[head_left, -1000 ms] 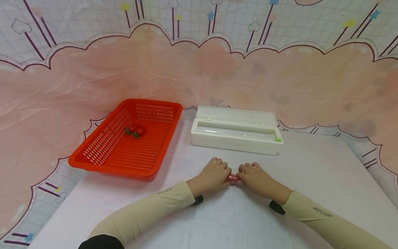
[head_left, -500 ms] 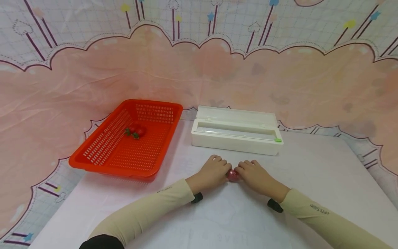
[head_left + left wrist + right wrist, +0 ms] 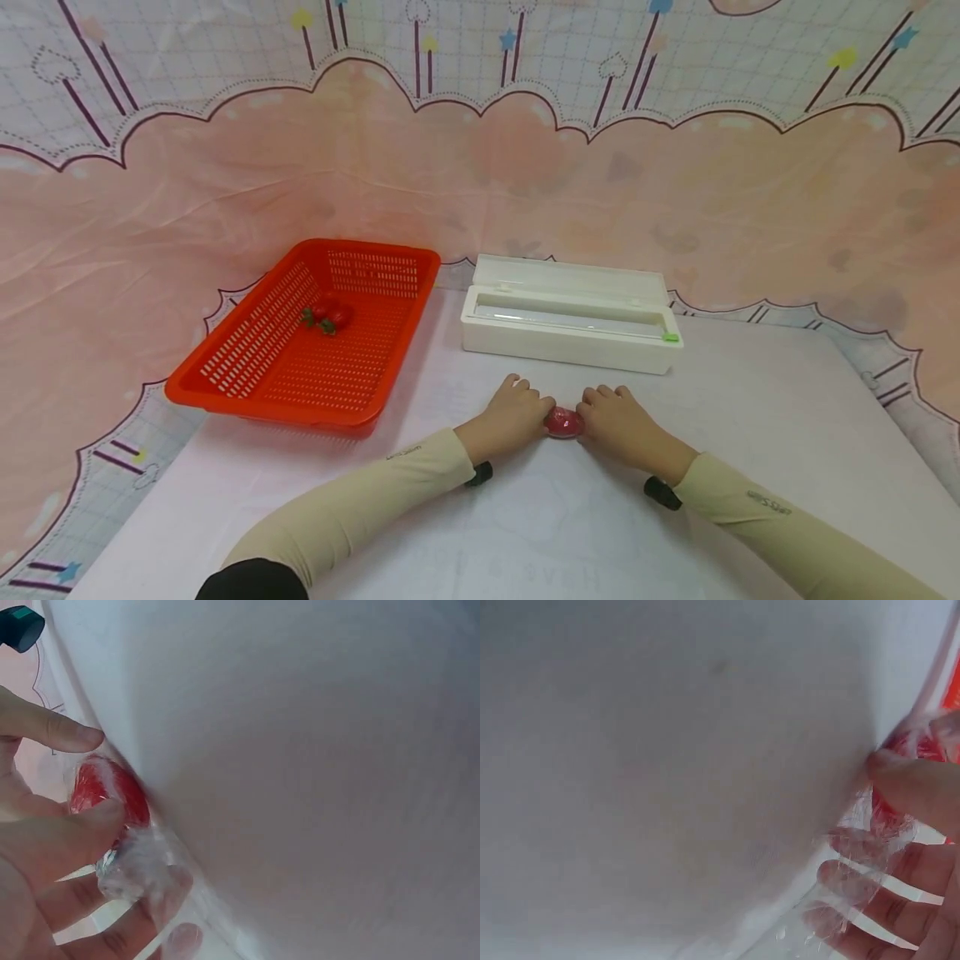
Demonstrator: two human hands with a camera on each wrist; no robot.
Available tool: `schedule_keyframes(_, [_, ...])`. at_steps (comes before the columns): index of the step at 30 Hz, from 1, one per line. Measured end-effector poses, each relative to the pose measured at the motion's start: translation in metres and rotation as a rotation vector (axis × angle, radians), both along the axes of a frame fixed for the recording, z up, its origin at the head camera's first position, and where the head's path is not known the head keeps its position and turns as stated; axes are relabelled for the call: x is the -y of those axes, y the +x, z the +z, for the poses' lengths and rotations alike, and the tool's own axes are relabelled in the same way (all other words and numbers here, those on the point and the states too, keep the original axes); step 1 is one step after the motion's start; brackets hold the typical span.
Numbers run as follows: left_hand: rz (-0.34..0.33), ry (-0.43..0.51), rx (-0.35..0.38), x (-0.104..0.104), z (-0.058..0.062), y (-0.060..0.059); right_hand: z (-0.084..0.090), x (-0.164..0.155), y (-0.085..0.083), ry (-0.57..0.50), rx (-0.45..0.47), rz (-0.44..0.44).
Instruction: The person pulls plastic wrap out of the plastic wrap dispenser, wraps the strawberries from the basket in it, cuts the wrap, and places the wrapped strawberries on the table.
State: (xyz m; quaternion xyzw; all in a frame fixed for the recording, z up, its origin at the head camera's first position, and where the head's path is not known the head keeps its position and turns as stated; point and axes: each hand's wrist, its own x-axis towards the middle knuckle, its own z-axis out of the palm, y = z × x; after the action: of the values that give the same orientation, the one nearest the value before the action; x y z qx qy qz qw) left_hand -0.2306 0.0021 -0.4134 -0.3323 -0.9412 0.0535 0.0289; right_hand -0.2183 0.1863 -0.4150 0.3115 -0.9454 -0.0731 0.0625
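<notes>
A red tomato wrapped in clear cling film lies between my two hands, low over the white table. My left hand holds its left side. In the left wrist view, the thumb presses on the wrapped tomato, and bunched cling film gathers by the other fingers. From the right, my right hand grips the wrapping. Its thumb lies across the red surface in the right wrist view, while loose film spreads over the other fingers. Part of the tomato is hidden behind the fingers.
A red plastic basket stands at the left with a few tomatoes with green stems inside. Behind my hands is a white cling film box, lid up, with a green slider. A patterned cloth hangs behind the table.
Both hands have shifted slightly away from me and now stand a little farther apart. More of the wrapped tomato shows between them. Basket and box have stayed put.
</notes>
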Motion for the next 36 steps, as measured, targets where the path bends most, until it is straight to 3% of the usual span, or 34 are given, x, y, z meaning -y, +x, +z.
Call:
schedule_keyframes(5, [0.032,-0.015,0.026,0.000,-0.003,-0.001,0.003,-0.014,0.000,0.019,0.038,-0.046])
schedule_keyframes(11, [0.047,-0.023,0.043,0.000,-0.001,-0.001,0.010,-0.023,0.006,-0.016,0.067,-0.026])
schedule_keyframes(17, [0.073,-0.003,0.027,-0.002,-0.001,-0.002,0.016,-0.018,0.014,-0.115,0.072,0.025])
schedule_keyframes(28, [0.060,-0.004,0.015,-0.007,0.002,0.002,0.011,-0.009,0.018,-0.205,0.211,0.093])
schedule_keyframes(36, [0.032,0.040,0.016,-0.008,0.001,0.004,0.011,-0.008,0.019,-0.130,0.138,0.134])
